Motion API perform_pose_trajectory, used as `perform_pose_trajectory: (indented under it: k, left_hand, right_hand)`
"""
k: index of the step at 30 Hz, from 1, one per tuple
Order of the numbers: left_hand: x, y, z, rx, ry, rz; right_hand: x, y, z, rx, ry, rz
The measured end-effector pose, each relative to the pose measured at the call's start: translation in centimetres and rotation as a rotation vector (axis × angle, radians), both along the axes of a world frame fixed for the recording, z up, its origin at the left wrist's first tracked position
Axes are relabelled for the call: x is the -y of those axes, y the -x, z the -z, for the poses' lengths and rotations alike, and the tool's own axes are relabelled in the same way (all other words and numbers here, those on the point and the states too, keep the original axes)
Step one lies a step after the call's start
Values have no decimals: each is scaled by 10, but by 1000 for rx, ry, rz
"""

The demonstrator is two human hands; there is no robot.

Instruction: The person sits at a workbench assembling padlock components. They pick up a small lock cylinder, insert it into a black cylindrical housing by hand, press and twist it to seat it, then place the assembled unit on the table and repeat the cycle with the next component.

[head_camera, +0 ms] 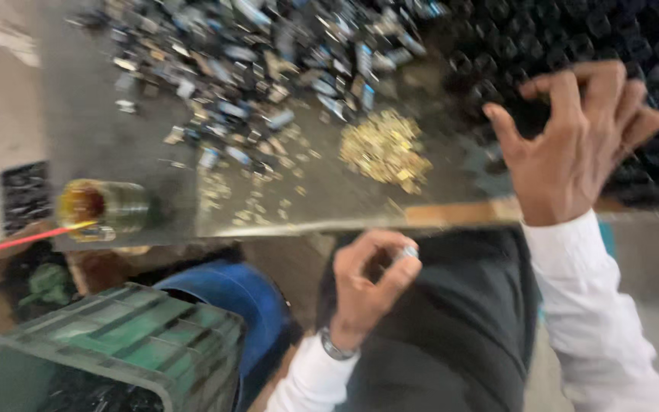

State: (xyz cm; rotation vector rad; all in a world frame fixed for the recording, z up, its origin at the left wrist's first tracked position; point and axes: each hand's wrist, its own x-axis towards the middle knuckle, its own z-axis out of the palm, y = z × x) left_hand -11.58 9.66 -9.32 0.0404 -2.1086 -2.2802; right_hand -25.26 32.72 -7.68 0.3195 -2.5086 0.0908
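Left hand [368, 286] pinches small silver part [408, 252] below tabletop [116, 130] edge; right hand [573, 145] half-curled, empty, over black tray [650, 46]; big mixed-parts heap [268, 61], brass pile [385, 149] unsorted

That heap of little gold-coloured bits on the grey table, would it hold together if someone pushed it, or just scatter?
The gold-coloured heap would probably scatter: it looks like many loose small pieces, with strays already spread across the table beside it. Each piece is likely light and hard to pinch singly, though blur hides their shape. On that smooth top, pushed pieces may slide toward the near edge.
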Motion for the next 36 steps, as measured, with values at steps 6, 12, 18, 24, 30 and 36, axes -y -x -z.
perform_pose_trajectory:
  k: [6, 12, 18, 24, 30, 36]
  left_hand:
    - [7, 9, -8, 20, -130, 11]
    - [15, 20, -14, 195, -388, 22]
    - [15, 24, -19, 350, -750, 54]
    - [18, 27, -29, 403, -983, 183]
    - [19, 29, -18, 430, -954, 179]
    - [16, 28, 8, 431, -1058, 151]
  right_hand:
    - [17, 4, -9, 121, 233, 16]
    - [-2, -23, -22, 120, 614, -193]
    - [-15, -70, -18, 413, 1243, -329]
    - [-1, -83, 22, 308, 1626, -558]
    - [21, -86, 18, 428, 1900, -511]
    - [34, -86, 16, 555, 2006, -600]
